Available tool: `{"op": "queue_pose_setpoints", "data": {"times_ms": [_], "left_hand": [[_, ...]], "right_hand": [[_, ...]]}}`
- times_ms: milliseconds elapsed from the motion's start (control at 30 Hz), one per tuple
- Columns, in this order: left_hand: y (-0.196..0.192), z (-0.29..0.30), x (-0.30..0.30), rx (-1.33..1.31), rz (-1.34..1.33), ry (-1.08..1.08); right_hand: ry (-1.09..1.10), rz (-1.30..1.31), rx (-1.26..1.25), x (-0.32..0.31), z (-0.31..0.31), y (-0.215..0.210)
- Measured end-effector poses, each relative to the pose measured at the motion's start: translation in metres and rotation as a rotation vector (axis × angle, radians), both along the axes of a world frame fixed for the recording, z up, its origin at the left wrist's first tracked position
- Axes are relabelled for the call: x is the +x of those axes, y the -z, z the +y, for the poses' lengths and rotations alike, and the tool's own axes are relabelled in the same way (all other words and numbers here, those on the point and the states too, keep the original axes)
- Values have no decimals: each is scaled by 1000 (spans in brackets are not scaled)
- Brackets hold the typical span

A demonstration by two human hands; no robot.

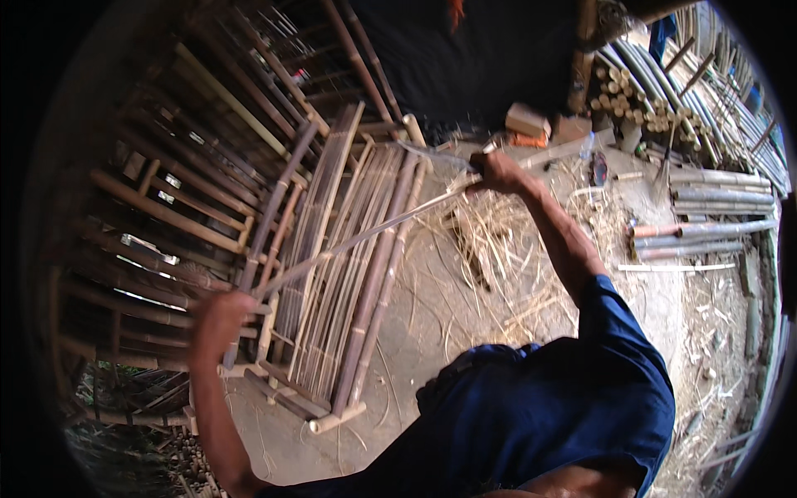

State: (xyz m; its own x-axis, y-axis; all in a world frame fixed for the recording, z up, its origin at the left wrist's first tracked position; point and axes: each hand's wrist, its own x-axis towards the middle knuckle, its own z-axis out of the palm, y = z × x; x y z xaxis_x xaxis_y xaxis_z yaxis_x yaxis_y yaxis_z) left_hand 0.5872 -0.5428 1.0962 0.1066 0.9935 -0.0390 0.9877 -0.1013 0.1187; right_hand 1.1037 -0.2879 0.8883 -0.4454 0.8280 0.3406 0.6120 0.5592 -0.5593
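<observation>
My left hand (222, 319) is closed around the near end of a long thin bamboo strip (357, 238). The strip runs up and to the right across a bamboo frame (353, 274) that lies on the ground. My right hand (496, 172) grips the handle of a long knife (436, 155), whose blade meets the far end of the strip. Both arms are stretched wide apart, and a dark blue shirt covers my body at the lower edge.
Stacked bamboo furniture frames (183, 199) fill the left side. Shavings and split slivers (498, 249) litter the concrete floor. Cut bamboo poles (706, 224) lie at the right, with bundled pole ends (631, 100) behind them. A small block (529, 121) sits near the knife.
</observation>
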Motion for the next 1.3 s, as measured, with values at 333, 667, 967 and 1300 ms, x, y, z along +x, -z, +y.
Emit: {"op": "queue_pose_setpoints", "data": {"times_ms": [333, 667, 967, 1300], "left_hand": [[310, -20, 198, -432, -1141, -123], [357, 28, 283, -234, -794, -73], [315, -4, 314, -211, -568, -18], [305, -17, 322, -215, -563, 78]], "right_hand": [[527, -98, -114, 49, -50, 104], [30, -319, -67, -36, -172, 172], [178, -182, -321, -20, -160, 183], [428, -276, -588, 15, -138, 195]]}}
